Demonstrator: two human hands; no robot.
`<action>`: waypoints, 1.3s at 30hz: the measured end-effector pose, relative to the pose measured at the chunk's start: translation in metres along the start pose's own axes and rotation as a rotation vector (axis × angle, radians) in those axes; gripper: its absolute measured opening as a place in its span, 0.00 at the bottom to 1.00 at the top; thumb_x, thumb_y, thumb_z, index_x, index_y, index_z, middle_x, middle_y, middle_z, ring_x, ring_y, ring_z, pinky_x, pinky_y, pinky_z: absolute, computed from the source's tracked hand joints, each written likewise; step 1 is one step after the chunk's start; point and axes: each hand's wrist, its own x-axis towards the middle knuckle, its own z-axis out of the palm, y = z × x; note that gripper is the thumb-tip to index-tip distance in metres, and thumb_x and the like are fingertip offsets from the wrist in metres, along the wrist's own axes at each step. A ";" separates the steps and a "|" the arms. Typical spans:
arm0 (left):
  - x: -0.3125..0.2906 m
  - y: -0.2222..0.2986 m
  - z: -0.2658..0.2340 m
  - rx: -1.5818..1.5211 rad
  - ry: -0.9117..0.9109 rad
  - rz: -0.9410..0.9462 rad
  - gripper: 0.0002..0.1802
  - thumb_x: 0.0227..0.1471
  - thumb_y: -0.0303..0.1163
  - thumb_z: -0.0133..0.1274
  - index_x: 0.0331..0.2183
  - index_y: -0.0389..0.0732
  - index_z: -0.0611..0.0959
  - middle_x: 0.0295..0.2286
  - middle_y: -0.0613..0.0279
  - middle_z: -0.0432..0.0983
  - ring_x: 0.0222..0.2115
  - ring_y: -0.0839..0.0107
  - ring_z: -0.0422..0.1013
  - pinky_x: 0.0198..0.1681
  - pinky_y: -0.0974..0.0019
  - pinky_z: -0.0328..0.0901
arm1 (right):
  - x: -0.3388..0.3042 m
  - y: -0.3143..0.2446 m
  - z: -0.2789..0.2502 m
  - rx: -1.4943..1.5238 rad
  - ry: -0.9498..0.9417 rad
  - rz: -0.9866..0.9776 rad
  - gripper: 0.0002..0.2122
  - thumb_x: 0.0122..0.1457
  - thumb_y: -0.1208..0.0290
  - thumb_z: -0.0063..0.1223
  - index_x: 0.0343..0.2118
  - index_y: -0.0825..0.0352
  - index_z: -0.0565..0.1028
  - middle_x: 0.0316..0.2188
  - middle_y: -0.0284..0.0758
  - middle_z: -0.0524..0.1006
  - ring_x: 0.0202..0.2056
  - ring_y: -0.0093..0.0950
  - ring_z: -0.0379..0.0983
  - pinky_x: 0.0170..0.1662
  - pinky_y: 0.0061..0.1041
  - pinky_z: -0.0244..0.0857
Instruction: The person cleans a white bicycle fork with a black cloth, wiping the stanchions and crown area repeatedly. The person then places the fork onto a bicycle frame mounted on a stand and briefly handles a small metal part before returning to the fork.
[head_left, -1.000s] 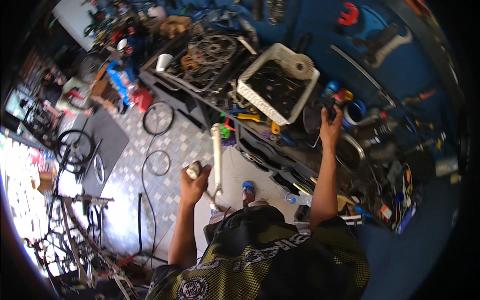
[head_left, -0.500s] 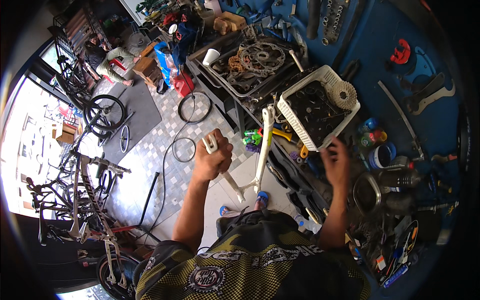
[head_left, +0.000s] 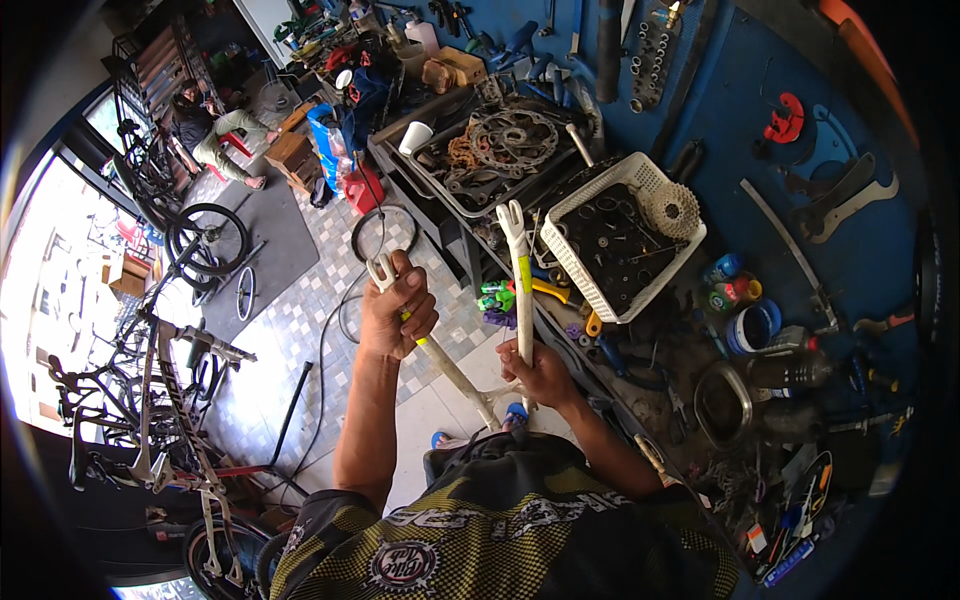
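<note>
A white, two-armed bicycle frame stay [head_left: 523, 300] with yellow-green patches is held up in front of me over the floor. Its slotted tips point away from me, and a short bridge joins the arms near my body. My left hand [head_left: 400, 308] is closed round the left arm just below its tip. Lower down, my right hand [head_left: 543, 374] has its fingers closed on the right arm; part of the grip is hidden behind the hand. Right of the stay, a white plastic basket [head_left: 558, 243] holds small metal parts and a cassette of sprockets [head_left: 668, 210].
A metal tray [head_left: 440, 188] of chainrings and chains lies on the bench behind the basket. Pliers, jars and a metal dish [head_left: 722, 405] cover the bench at right. Bicycles [head_left: 165, 400] stand at left, a hose [head_left: 325, 390] crosses the floor, and a person [head_left: 215, 135] sits far back.
My right hand has come left from beside the basket and taken hold of the stay's right arm. The stay has shifted slightly left with my left hand and turned a little.
</note>
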 end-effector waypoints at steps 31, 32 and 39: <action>-0.018 -0.029 0.051 0.411 0.077 -0.035 0.14 0.59 0.29 0.64 0.32 0.41 0.72 0.18 0.70 0.70 0.14 0.79 0.68 0.18 0.72 0.63 | 0.025 0.038 0.023 0.169 0.002 0.114 0.14 0.68 0.57 0.58 0.37 0.66 0.77 0.21 0.29 0.75 0.24 0.19 0.70 0.30 0.22 0.65; -0.018 -0.029 0.050 0.418 0.075 -0.036 0.14 0.59 0.29 0.64 0.32 0.41 0.72 0.18 0.70 0.70 0.14 0.79 0.68 0.18 0.72 0.63 | 0.026 0.039 0.024 0.178 0.007 0.114 0.14 0.68 0.57 0.58 0.37 0.66 0.77 0.21 0.29 0.75 0.24 0.19 0.70 0.30 0.22 0.65; -0.019 -0.026 0.044 0.406 0.085 -0.018 0.14 0.59 0.29 0.64 0.32 0.41 0.72 0.18 0.69 0.70 0.15 0.79 0.68 0.18 0.72 0.63 | 0.026 0.039 0.025 0.163 -0.006 0.122 0.14 0.68 0.57 0.58 0.37 0.66 0.77 0.22 0.29 0.75 0.24 0.19 0.70 0.30 0.22 0.65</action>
